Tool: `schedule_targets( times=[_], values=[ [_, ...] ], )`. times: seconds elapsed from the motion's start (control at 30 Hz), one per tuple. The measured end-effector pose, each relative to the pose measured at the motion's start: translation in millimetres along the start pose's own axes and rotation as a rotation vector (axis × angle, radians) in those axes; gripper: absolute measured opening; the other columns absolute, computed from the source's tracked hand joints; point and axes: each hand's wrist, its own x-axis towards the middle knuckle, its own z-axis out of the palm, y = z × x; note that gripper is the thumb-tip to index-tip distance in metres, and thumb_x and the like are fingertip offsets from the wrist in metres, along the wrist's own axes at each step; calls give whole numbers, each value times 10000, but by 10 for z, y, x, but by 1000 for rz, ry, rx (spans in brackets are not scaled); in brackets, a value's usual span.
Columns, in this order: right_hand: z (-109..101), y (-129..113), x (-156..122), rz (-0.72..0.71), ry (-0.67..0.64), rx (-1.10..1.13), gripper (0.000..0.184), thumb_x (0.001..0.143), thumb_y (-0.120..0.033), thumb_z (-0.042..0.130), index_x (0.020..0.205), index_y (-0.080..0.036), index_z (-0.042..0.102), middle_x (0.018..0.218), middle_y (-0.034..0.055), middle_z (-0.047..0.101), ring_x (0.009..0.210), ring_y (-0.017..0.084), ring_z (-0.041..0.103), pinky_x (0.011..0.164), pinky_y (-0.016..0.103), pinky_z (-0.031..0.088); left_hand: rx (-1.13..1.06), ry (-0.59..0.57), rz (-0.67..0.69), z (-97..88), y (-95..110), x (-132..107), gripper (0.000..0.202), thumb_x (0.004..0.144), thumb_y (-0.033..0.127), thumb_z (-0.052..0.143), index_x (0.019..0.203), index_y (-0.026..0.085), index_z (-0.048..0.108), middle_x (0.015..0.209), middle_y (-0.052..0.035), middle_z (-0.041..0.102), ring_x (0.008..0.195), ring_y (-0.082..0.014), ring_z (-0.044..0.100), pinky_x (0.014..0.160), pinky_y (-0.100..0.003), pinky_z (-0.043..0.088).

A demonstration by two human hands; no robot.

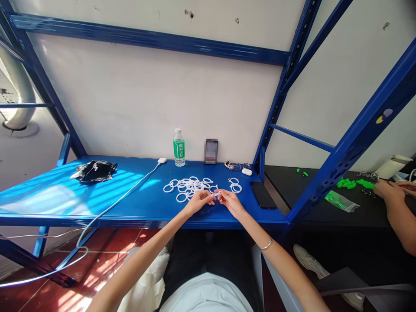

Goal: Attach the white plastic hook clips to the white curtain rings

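My left hand (200,199) and my right hand (229,199) meet over the front of the blue shelf top (65,190). Both are pinched on one small white plastic ring (217,193) held between their fingertips. Just behind them lies a pile of several white rings (190,185). A smaller cluster of white rings (234,185) sits to the right of the pile. A thin bracelet is on my right wrist.
A green-labelled water bottle (179,147), a small card box (211,151), a white earbud case (247,171) and a black phone (262,194) stand nearby. A white cable (123,195) and black bag (94,170) lie left. Another person's hands (391,190) work by green parts (346,183).
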Motion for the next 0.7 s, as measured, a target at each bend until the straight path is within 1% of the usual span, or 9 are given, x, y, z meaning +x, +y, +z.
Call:
schedule_targets(
  times=[0.17, 0.33, 0.47, 0.6, 0.7],
  values=[
    [-21, 32, 8, -5, 15, -9, 396, 700, -494, 739, 890, -148, 713, 645, -9, 508, 589, 86, 425, 550, 223, 343, 85, -24, 35, 4, 8, -5, 427, 796, 546, 601, 796, 122, 648, 709, -59, 700, 671, -153, 650, 683, -263, 514],
    [-14, 22, 3, 22, 7, 52, 386, 668, -478, 773, 851, -145, 707, 614, -20, 467, 572, 77, 391, 534, 214, 328, 147, -36, 91, 5, 35, -16, 433, 835, 538, 552, 764, 124, 658, 700, -65, 699, 667, -158, 655, 655, -253, 514],
    [-11, 26, 6, 19, -3, 74, 362, 664, -467, 782, 824, -152, 705, 595, -24, 448, 565, 76, 374, 525, 212, 318, 157, -26, 94, 9, 44, -26, 426, 836, 531, 555, 746, 128, 658, 704, -69, 704, 668, -161, 659, 646, -251, 518],
    [-19, 40, 16, 32, -17, 81, 360, 658, -462, 785, 823, -151, 709, 582, -28, 440, 551, 77, 362, 516, 219, 306, 147, -33, 93, 11, 40, -27, 430, 836, 533, 554, 732, 128, 653, 695, -71, 704, 662, -164, 663, 634, -249, 519],
    [-7, 32, 16, 20, -28, 42, 384, 686, -480, 753, 877, -150, 709, 604, -20, 461, 563, 83, 387, 536, 228, 325, 135, -37, 101, 11, 42, -24, 455, 864, 540, 505, 741, 123, 638, 691, -74, 699, 649, -162, 661, 619, -248, 513]
  ],
)
